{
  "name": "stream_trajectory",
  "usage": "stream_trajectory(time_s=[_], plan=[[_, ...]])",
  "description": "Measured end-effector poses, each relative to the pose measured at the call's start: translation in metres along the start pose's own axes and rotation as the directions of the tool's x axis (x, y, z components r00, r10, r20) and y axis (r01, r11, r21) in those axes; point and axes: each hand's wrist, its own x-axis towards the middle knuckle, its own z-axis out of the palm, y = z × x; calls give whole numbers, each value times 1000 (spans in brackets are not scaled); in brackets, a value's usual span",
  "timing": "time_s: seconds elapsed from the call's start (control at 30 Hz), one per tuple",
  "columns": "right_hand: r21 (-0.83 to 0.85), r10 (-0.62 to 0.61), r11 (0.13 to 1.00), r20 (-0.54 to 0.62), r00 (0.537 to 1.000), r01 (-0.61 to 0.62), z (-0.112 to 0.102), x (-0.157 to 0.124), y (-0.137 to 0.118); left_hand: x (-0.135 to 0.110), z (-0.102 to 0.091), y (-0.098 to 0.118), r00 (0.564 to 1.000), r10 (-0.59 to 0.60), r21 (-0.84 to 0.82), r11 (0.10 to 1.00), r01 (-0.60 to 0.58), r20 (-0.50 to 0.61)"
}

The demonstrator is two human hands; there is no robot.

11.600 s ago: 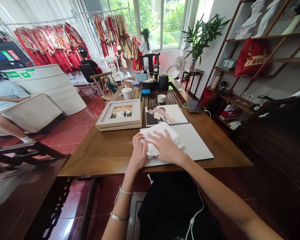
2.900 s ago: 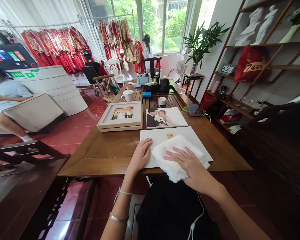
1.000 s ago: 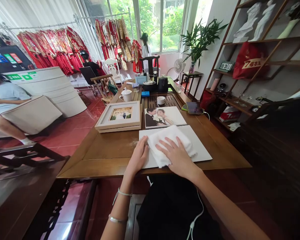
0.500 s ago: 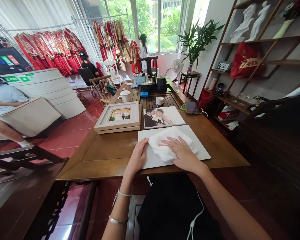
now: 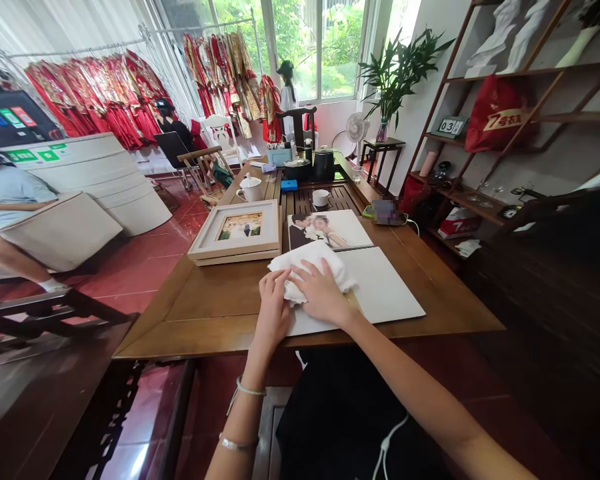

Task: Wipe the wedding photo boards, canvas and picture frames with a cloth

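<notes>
A white flat board (image 5: 380, 287) lies at the near edge of the wooden table (image 5: 215, 300). On its left end sits a folded white towel (image 5: 314, 261). My right hand (image 5: 321, 294) presses flat on the towel, fingers spread. My left hand (image 5: 273, 308) rests at the board's left edge, its fingers touching the towel's side. Behind the board lie a wedding photo print (image 5: 330, 229) and a cream picture frame (image 5: 237, 230).
A tea tray with a kettle (image 5: 325, 163), teapot (image 5: 251, 188) and cup (image 5: 321, 197) fills the far table. A phone (image 5: 386, 211) lies at the right edge. Shelves (image 5: 480, 120) stand right, red garments (image 5: 105, 93) hang behind, a seated person (image 5: 10, 207) is left.
My right hand has slid the towel from the board's middle to its left end. My left hand has stayed at the left edge and now touches the towel.
</notes>
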Motion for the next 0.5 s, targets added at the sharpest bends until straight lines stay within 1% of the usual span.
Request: stream_trajectory(time_s=[0.1, 0.17, 0.23, 0.27, 0.33, 0.4, 0.47, 0.5], plan=[[29, -42, 999, -7, 999, 43, 2, -11, -7, 0, -5, 4, 999, -28, -40, 999, 26, -32], [66, -98, 993, -1, 995, 98, 1, -26, -10, -1, -9, 9, 995, -77, -135, 988, 69, -59], [109, -149, 983, 2, 989, 148, -1, -44, -11, -2, -13, 12, 982, -146, -217, 969, 119, -116], [130, -163, 978, 5, 987, 161, -2, -53, -11, -2, -14, 13, 971, -180, -232, 963, 141, -158], [176, -175, 970, 16, 984, 170, -7, -71, -8, -2, -14, 13, 933, -252, -226, 954, 196, -255], [225, -193, 958, 36, 981, 180, -12, -86, -4, 0, -13, 11, 891, -337, -237, 933, 271, -305], [269, -217, 943, 52, 975, 196, -17, -98, 0, 2, -11, 8, 864, -418, -274, 898, 345, -281], [285, -228, 937, 57, 972, 203, -20, -104, 2, 2, -10, 6, 861, -443, -280, 885, 373, -250]])
